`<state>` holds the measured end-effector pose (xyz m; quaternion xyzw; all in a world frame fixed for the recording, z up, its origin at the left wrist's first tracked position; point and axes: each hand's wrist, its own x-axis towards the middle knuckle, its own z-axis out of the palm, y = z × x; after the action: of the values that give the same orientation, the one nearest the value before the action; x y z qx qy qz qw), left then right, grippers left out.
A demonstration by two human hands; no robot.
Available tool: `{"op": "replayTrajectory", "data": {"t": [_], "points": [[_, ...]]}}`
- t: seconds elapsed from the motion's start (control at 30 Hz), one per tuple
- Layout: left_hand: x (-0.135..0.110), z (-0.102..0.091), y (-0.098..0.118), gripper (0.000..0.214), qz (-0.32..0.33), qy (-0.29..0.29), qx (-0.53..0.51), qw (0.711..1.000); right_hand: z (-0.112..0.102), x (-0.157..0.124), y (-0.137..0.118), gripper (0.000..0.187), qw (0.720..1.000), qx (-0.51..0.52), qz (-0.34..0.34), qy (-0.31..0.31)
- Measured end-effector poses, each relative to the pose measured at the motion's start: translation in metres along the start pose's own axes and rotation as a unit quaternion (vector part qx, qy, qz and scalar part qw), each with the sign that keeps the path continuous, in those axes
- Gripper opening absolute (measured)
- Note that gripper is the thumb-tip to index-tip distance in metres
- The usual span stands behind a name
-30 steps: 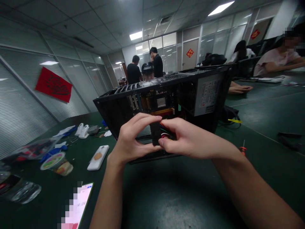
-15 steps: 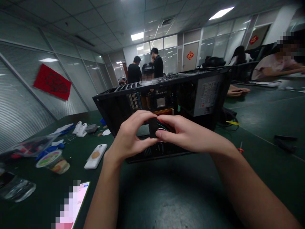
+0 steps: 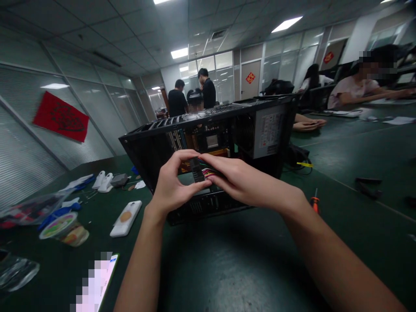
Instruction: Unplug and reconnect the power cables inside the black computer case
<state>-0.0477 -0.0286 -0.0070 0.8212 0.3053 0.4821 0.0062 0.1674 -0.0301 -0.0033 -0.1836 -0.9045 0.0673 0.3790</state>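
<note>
An open black computer case (image 3: pixel 152 151) lies on its side on the dark green table (image 3: pixel 234 268), its circuit board and power supply (image 3: pixel 268 130) showing. In front of its opening, my left hand (image 3: pixel 172 186) pinches a black cable connector (image 3: pixel 196 172) between thumb and forefinger. My right hand (image 3: pixel 243 182) grips the same connector from the right, where coloured wires (image 3: pixel 208 172) run out of it. Both hands are closed round it, just above the case's lower edge.
A white phone case (image 3: pixel 126 218), a food cup (image 3: pixel 61 228), plastic bags (image 3: pixel 30 209) and a lit phone (image 3: pixel 97 281) lie to the left. An orange-handled screwdriver (image 3: pixel 313 201) lies to the right. Other people sit at the far right and stand at the back.
Both hands have lifted slightly with the connector and shifted left in view. The connector's wires show more plainly now. The camera has turned a little to the right.
</note>
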Motion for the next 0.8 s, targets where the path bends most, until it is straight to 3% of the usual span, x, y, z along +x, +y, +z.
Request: {"op": "replayTrajectory", "data": {"t": [0.33,0.47,0.63,0.8], "points": [[0.000,-0.011,0.008,0.057,-0.047,-0.028,0.048,0.997,0.005,0.002,0.004,0.044,1.000,-0.013,0.009,-0.008],[0.002,-0.005,0.011,0.058,-0.086,-0.035,-0.035,0.995,0.002,0.000,0.007,0.047,0.999,-0.037,0.008,0.018],[0.004,0.001,0.011,0.051,-0.150,-0.055,-0.193,0.968,-0.002,-0.003,0.009,0.049,0.998,-0.066,0.006,0.025],[0.005,0.006,0.014,0.049,-0.208,-0.027,-0.231,0.950,0.001,-0.003,0.010,0.050,0.997,-0.078,0.017,0.019]]}}
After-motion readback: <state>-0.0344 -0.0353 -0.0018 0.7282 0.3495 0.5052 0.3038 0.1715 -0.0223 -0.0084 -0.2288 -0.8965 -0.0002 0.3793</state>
